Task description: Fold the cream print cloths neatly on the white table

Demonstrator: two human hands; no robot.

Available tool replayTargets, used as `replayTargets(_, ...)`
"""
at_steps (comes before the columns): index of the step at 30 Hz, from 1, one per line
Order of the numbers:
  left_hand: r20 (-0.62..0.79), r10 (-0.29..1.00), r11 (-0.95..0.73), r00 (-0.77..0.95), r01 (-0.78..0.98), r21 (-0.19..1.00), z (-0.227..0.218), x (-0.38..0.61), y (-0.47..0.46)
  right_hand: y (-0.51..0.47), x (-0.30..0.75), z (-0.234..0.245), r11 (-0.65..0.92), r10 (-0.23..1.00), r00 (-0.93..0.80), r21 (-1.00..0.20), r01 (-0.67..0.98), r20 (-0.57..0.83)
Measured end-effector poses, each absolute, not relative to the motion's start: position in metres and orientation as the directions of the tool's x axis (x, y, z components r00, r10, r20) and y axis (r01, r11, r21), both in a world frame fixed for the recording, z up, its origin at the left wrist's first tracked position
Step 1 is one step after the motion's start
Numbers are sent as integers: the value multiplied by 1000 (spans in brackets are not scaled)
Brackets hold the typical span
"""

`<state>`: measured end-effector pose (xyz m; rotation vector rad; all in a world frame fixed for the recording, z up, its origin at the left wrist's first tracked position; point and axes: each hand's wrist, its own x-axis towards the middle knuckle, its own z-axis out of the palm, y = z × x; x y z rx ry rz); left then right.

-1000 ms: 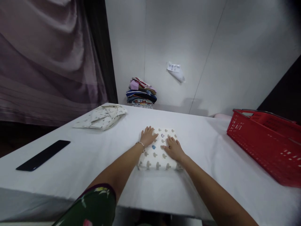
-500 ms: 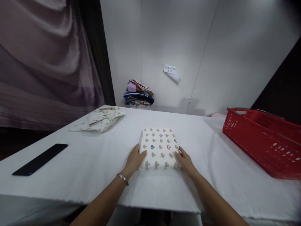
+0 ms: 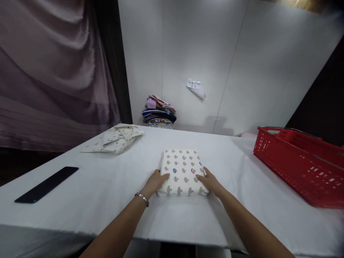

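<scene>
A neatly folded white cloth (image 3: 184, 171) printed with grey-brown mushrooms, a few of them blue, red or purple, lies in front of me on the white-covered table (image 3: 113, 200). My left hand (image 3: 158, 181) grips its left edge, thumb on top and the other fingers down along the side. On the right edge, my right hand (image 3: 210, 181) holds the cloth the same way, its thumb on the upper face. Most of the fingers of both hands are hidden beside or under the cloth. The front edge of the cloth looks slightly raised and rounded.
A loosely folded patterned garment (image 3: 115, 139) lies at the back left. Nearer on the left is a flat dark strip (image 3: 47, 184). A red plastic basket (image 3: 292, 163) stands on the right. Folded clothes (image 3: 159, 111) are stacked by the wall, which carries a paper note (image 3: 195, 85).
Both thumbs have moved further in over the top of the cloth, and its front edge looks a little more lifted. The whole view has shifted slightly.
</scene>
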<state>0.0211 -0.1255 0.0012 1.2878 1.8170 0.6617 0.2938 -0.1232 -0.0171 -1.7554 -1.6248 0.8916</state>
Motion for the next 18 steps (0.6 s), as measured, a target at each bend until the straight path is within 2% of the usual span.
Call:
replayTargets(4, -280, 938, 347, -206, 501, 793, 1, 24, -129, -128, 295, -17, -181, 983, 55, -888, 423, -174)
replayTargets(9, -366, 909, 409, -197, 267, 873, -1, 24, -134, -132, 292, -10, -231, 973, 92, -888, 397, -212)
replayTargets(12, -389, 903, 419, -183, 173, 891, -3, 22, -137, -134, 291, -6, -209, 978, 88, -884, 418, -189)
replayTargets(15, -349, 920, 374, -178, 130, 918, -7, 25, -140, -134, 296, -10, -172, 984, 98, -912, 372, -146)
replayTargets(18, -288, 934, 326, -211, 177, 928, -10, 29, -144, -132, 303, -23, -146, 989, 91, -907, 395, -120)
